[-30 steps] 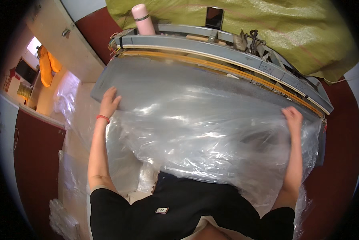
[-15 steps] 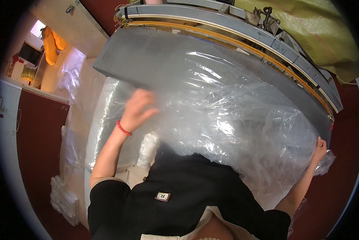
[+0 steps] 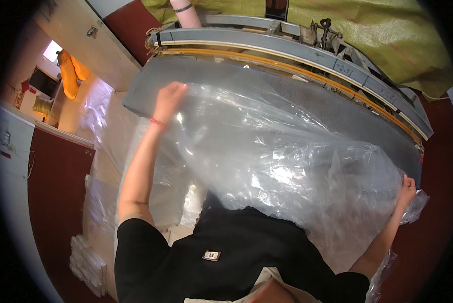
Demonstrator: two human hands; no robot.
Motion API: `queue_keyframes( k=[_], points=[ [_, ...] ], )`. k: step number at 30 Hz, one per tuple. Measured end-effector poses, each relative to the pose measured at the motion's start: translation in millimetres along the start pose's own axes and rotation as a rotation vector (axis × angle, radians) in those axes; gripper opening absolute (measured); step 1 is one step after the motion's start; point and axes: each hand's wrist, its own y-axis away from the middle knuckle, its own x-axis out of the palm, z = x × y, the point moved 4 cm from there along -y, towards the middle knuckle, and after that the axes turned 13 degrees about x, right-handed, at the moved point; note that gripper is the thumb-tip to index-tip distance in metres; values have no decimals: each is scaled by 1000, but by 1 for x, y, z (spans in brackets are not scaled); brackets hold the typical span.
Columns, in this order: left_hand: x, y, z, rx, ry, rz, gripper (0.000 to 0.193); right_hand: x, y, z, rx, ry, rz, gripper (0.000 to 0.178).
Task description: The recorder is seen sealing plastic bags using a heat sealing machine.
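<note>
A large sheet of clear plastic film (image 3: 267, 146) lies wrinkled and shiny across a grey work surface (image 3: 148, 83), its near part hanging down in front of me. My left hand (image 3: 170, 98), with a red bracelet at the wrist, is closed on the film's far left edge and holds it over the left part of the surface. At the far right, my right hand (image 3: 408, 188) pinches the film's right edge by the surface's corner. Between my hands the film stretches with bright creases.
Behind the surface runs a long grey metal bar (image 3: 246, 38) with a yellow-orange strip (image 3: 226, 54). A pink cylinder (image 3: 186, 14) rises behind it. Yellow-green sheeting (image 3: 383, 40) hangs at the back right. An open door (image 3: 88, 35) and bundled plastic (image 3: 88, 262) are at left.
My left hand has moved away from me to the far side, closed on the film and drawn its edge up. My right hand stays at the right edge. The view has shifted slightly.
</note>
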Motion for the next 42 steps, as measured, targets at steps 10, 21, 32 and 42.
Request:
queue_keyframes(
  k=[10,21,32,42],
  points=[
    [35,-24,-27,67,223,410,29,-2,0,1,-8,31,-5,30],
    [42,-14,-66,-62,275,924,33,1,-1,-6,59,47,4,27],
    [34,-30,-68,83,280,825,19,-4,3,2,33,5,-9,28],
    [102,-85,-37,653,-491,63,7,-4,1,-5,68,5,-28,27]
  ],
)
